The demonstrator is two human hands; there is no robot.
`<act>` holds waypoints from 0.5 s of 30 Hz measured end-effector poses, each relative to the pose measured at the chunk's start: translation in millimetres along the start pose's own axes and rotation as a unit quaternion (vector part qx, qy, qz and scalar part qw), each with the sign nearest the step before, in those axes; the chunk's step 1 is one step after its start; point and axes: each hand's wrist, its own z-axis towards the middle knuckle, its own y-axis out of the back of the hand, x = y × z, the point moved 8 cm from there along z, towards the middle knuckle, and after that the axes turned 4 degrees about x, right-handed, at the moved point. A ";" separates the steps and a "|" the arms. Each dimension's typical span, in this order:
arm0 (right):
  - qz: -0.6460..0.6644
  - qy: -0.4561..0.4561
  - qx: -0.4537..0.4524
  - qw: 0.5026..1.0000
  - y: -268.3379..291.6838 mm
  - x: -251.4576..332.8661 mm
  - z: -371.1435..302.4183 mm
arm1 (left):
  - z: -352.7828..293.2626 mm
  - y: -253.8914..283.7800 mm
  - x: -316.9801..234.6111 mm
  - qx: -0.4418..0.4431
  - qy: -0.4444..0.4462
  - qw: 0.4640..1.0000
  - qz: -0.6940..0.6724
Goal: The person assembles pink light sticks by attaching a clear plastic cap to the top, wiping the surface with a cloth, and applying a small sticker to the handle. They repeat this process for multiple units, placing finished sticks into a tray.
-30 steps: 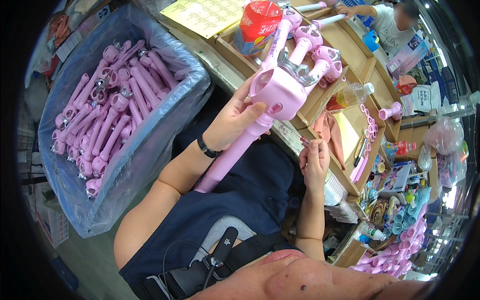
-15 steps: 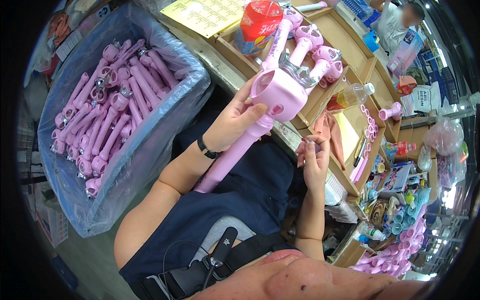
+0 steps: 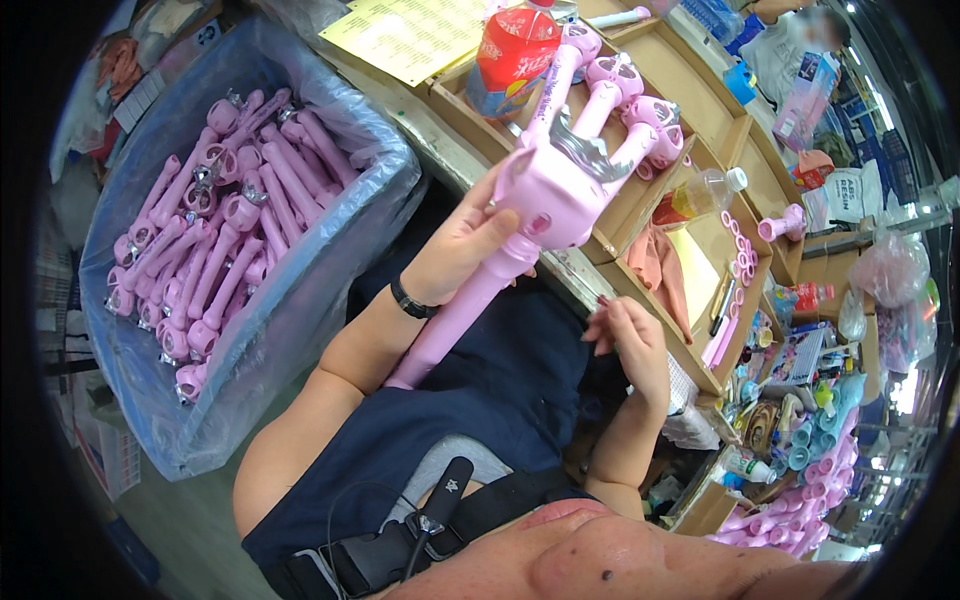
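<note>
My left hand (image 3: 458, 245) is closed around the neck of a pink toy wand (image 3: 556, 190). The wand's big boxy head is tilted up, with a silver crown (image 3: 592, 145) at its far end and a small oval opening on the near side. Its long handle slopes down toward my lap. My right hand (image 3: 634, 345) is off to the right, apart from the wand, with its fingers curled in. Whether something small sits between those fingertips is hidden. Just beyond the held wand, more pink wands (image 3: 612, 78) lie at the wooden tray (image 3: 690, 75).
A blue-lined bin (image 3: 395, 175) full of pink wands stands at the left. On the bench are a red-labelled bottle (image 3: 515, 55), a yellow sheet (image 3: 405, 38), a bottle of amber liquid (image 3: 695, 195), a salmon cloth (image 3: 658, 265) and pink rings (image 3: 742, 250). Another person (image 3: 785, 60) is at far right.
The held wand's head has turned, so its large opening no longer faces me and the crown shows more. My right hand has lowered slightly and rolled, fingers pointing left.
</note>
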 end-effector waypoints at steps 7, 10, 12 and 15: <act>0.011 0.243 0.050 0.969 -82.3 2.9 -14.9 | 28.1 11.5 -32.5 -0.005 -0.156 0.975 -0.156; 0.031 0.269 0.006 0.963 -126.2 -29.3 -18.5 | 31.7 2.1 -17.5 -0.027 -0.129 0.991 0.012; -0.020 0.296 -0.063 0.953 -123.6 -40.1 -18.4 | 24.8 -14.2 -6.4 0.029 -0.118 0.991 0.062; -0.052 0.282 -0.106 0.952 -115.6 -48.5 -19.3 | 17.4 -9.9 12.2 -0.021 -0.061 0.997 0.033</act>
